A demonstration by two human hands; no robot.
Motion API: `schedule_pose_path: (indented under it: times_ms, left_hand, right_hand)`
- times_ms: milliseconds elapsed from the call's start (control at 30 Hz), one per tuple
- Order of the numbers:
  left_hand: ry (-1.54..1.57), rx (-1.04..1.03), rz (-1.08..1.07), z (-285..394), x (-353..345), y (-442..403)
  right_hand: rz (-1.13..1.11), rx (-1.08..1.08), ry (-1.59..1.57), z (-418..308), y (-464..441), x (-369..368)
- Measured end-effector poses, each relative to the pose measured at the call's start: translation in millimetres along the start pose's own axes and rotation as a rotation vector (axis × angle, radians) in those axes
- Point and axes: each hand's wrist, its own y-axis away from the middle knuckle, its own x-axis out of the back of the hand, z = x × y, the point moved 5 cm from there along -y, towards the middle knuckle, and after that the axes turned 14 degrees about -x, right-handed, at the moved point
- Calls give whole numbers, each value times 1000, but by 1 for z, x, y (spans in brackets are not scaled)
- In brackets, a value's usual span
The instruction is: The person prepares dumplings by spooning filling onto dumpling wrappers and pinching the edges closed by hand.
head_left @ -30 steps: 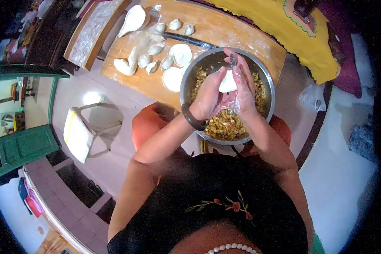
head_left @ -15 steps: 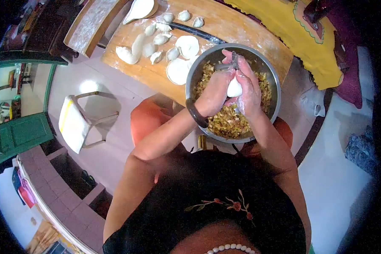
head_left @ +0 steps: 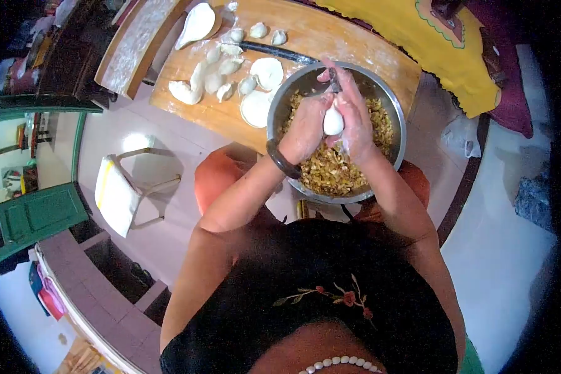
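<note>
Over a metal bowl (head_left: 397, 146), my left hand (head_left: 306, 121) and my right hand (head_left: 357, 118) press together around a white dumpling (head_left: 333, 120). Its smooth rounded end shows between the palms; the rest is hidden. A dark utensil (head_left: 335, 80) sticks out near the fingertips, and which hand keeps it I cannot tell. Flour dusts my fingers. Chopped filling (head_left: 330, 171) lies in the bowl below. Left of the bowl, round dough wrappers (head_left: 267, 73) lie flat on the wooden table (head_left: 330, 37), beside several folded dumplings (head_left: 230, 66).
A dark rod (head_left: 277, 52) lies across the table behind the wrappers. At the table's far left is a white dough-coloured piece (head_left: 199, 22). A stool with a white seat (head_left: 117, 195) stands on the floor at left. Yellow cloth (head_left: 411, 43) drapes at the back right.
The view has shifted a little, so the table and bowl sit slightly further left and up. Both hands stay closed on the dumpling, and its rounded end now faces me more plainly.
</note>
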Motion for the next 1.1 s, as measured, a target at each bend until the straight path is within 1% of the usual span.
schedule_pose_path:
  times_ms: [67, 100, 133, 200, 233, 333, 400, 433, 467, 567, 667, 767, 867, 1000, 1033, 1067, 1100]
  left_hand:
    - [264, 106, 87, -1, -4, -2]
    - [374, 102, -48, -1, -7, -3]
    - [427, 95, -42, -1, -6, -2]
    - [532, 85, -32, 7, -6, -1]
    - [511, 58, -71, 13, -5, -3]
    - [411, 62, -79, 3, 4, -1]
    - [405, 85, -62, -4, 9, 0]
    - [394, 77, -38, -5, 9, -1]
    - [382, 70, -14, -7, 9, -2]
    - [352, 77, -29, -6, 12, 1]
    - [344, 92, -15, -3, 12, 0]
    - [388, 118, -9, -4, 15, 1]
    - [362, 113, -29, -5, 19, 1]
    - [277, 118, -103, -6, 19, 2]
    - [317, 125, -107, -7, 18, 1]
    - [338, 103, -62, -9, 19, 1]
    - [359, 81, -17, -10, 20, 0]
  right_hand:
    - [32, -80, -178, 15, -1, 6]
    - [61, -120, -260, 20, -2, 8]
    - [71, -72, -192, 18, -4, 18]
    - [97, -165, -389, 18, -4, 28]
    - [85, -170, -335, 20, -4, 32]
    - [43, -175, -157, 21, -7, 37]
    - [2, -165, -11, 10, -5, 33]
    - [-67, -227, -107, 1, -4, 24]
    - [-80, -256, -80, 4, -5, 21]
    - [-123, -340, 15, 10, -4, 15]
    - [-144, -323, 19, 13, -3, 12]
    - [-218, -328, -15, 13, -3, 11]
    - [-209, -356, -78, 15, -2, 14]
    - [-121, -342, 23, 16, 1, 13]
    - [-102, -341, 18, 15, 1, 12]
    - [-82, -339, 13, 15, 1, 13]
    - [-29, -288, 58, 16, 1, 16]
